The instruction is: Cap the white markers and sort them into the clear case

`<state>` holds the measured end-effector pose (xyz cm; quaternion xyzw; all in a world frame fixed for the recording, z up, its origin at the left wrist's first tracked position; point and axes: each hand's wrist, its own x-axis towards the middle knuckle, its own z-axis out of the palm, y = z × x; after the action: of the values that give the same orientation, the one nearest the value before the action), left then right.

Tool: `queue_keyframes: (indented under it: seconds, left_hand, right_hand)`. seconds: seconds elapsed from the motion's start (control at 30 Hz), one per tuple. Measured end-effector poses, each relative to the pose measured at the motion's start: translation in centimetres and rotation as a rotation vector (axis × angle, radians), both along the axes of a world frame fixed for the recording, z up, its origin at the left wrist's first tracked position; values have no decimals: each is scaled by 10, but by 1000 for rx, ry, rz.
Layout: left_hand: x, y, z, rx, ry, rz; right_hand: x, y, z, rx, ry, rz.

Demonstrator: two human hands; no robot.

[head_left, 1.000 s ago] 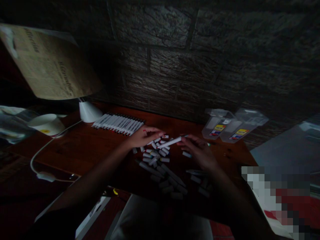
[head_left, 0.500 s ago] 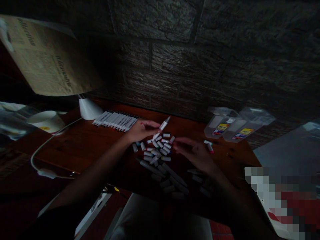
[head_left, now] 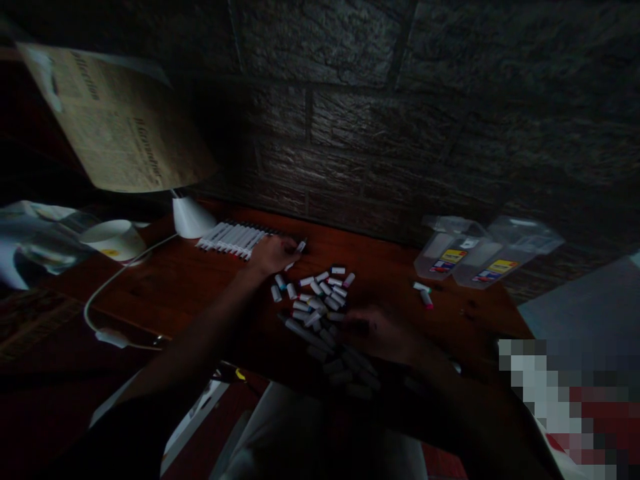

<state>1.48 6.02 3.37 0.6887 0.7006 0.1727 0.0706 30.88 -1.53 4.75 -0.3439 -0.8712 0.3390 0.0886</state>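
My left hand [head_left: 273, 255] is closed around a white marker [head_left: 301, 247], whose end sticks out past the fingers at the right end of a row of white markers [head_left: 233, 239]. My right hand [head_left: 383, 331] is low over the right side of a loose pile of marker caps [head_left: 325, 289], fingers curled together. Its fingertips are at a light cap [head_left: 335, 317]; deep shadow hides whether they grip it. A few long uncapped markers [head_left: 305, 331] lie among the caps at the near side, dim in the shade.
Two clear plastic cases [head_left: 485, 260] stand at the back right, two loose caps [head_left: 424, 293] before them. On the left are a lamp [head_left: 187, 217], a paper cup [head_left: 114, 241] and a white cord [head_left: 93, 300]. A stone wall [head_left: 350, 147] rises behind the wooden table [head_left: 200, 293].
My left hand has moved left with the marker, toward the row. My right hand has come down and closer to the pile, its fingers curling in. The view has shifted slightly.
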Motion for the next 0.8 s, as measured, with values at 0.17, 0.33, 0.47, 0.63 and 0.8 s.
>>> queue_keyframes:
  seconds: [0.17, 0.33, 0.47, 0.63, 0.8]
  left_hand:
    - [-2, 2, -5, -5, 48, 39]
    - [-3, 4, -9, 37, 51, 18]
    - [-3, 3, -10, 83, 38, 46]
    - [-2, 2, -9, 67, 75, 49]
    - [0, -1, -6, 44, 99, 75]
  right_hand:
    - [-2, -2, 3, 82, -31, 10]
    - [-4, -3, 3, 151, -38, -19]
    - [-2, -2, -1, 88, -3, -24]
    - [7, 4, 7, -112, 196, -168]
    - [19, 17, 13, -351, 493, -534]
